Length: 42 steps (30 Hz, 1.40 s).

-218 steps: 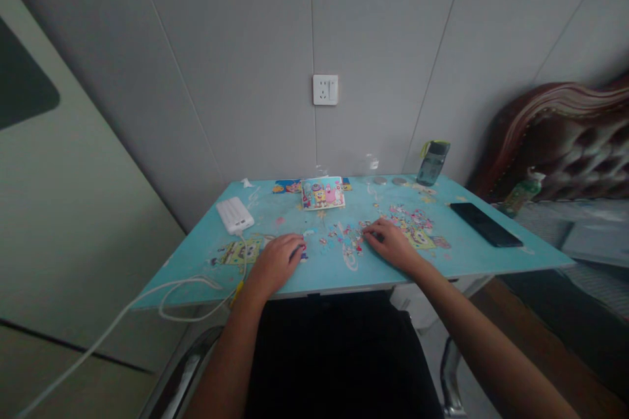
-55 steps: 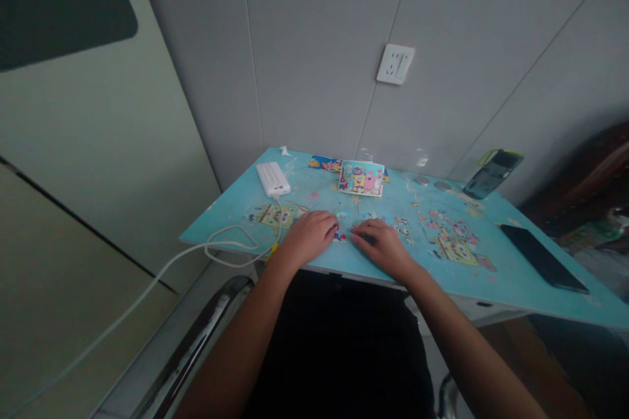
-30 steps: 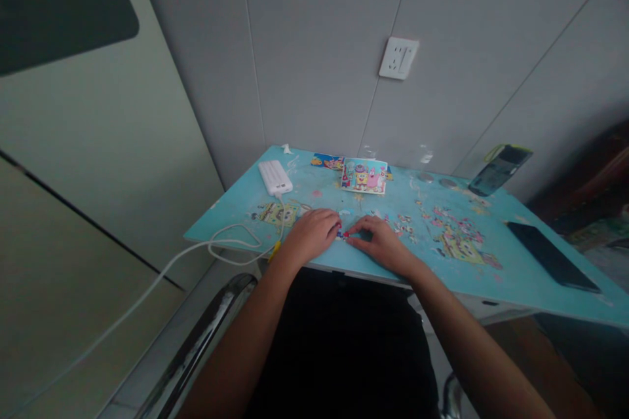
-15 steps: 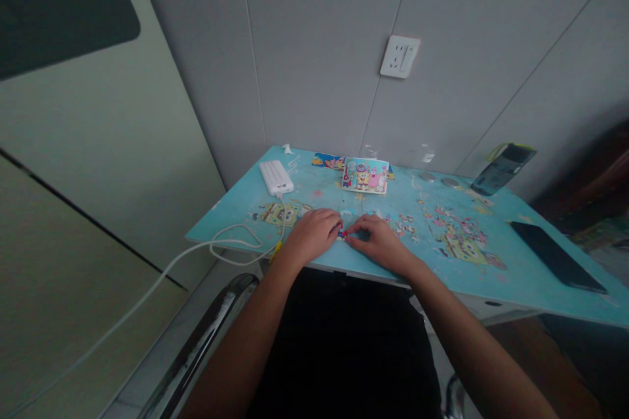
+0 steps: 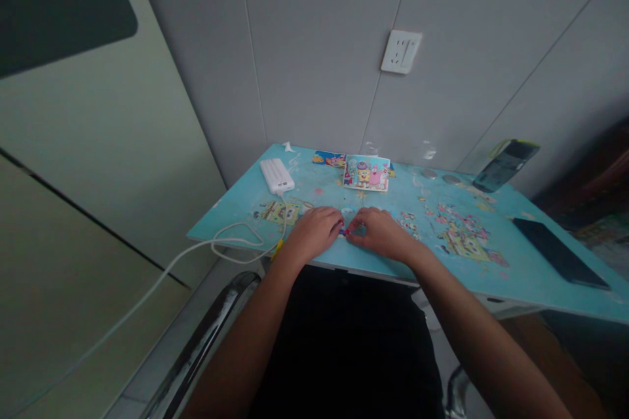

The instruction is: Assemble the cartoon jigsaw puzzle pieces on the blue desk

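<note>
Near the front edge of the table, my left hand (image 5: 318,229) rests with its fingers curled down beside a small blue-and-red puzzle piece (image 5: 343,232). My right hand (image 5: 377,232) meets it from the other side, thumb and forefinger pinched at the red end of the piece. The fingers cover most of what lies between the hands. More small colourful puzzle pieces (image 5: 409,224) lie loose just right of my right hand. Behind both hands a picture card (image 5: 366,175) with cartoon figures leans slightly upright.
A white power bank (image 5: 276,175) with a white cable (image 5: 196,247) sits at left, the cable hanging off the edge. A dark tablet (image 5: 557,252) lies at right. A bottle (image 5: 506,167) stands at the back right. The light-blue tabletop (image 5: 309,193) carries printed cartoon figures.
The view has shifted a little. My right hand's knuckles have lifted slightly and its fingers are more bent at the piece; my left hand stays nearly still.
</note>
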Each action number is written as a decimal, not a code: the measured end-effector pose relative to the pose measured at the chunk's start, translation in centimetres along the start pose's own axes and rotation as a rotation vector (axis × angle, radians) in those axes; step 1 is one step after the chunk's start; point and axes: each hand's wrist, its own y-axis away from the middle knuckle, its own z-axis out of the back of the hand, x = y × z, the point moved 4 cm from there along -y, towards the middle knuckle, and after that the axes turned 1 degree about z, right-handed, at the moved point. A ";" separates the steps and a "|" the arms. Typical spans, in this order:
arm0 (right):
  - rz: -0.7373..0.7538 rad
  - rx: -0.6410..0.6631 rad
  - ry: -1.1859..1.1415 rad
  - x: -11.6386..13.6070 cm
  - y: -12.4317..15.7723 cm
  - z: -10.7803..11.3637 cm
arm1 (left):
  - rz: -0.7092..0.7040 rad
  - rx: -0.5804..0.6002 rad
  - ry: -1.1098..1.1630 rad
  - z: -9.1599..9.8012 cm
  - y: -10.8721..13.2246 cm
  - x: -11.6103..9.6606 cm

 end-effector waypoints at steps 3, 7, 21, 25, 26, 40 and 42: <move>0.005 -0.008 0.003 0.1 0.0 -0.1 | 0.004 0.008 0.004 0.1 0.0 0.0; 0.029 -0.015 -0.067 -0.2 0.4 0.2 | 0.007 0.009 -0.006 0.1 0.0 0.0; -0.134 -0.433 -0.159 -3.7 2.0 0.7 | -0.002 0.011 -0.010 -0.1 -0.1 0.1; -0.184 -0.524 -0.115 -4.2 2.6 1.0 | 0.002 0.010 -0.009 -0.2 -0.1 0.2; -0.200 -0.543 -0.114 -4.3 2.8 1.1 | 0.000 0.006 -0.009 -0.2 -0.1 0.2; -0.301 -0.553 -0.193 -4.6 3.6 1.1 | -0.010 0.005 -0.006 -0.3 -0.3 0.3; -0.305 -0.548 -0.200 -4.6 3.6 1.1 | -0.007 0.007 -0.001 -0.3 -0.3 0.3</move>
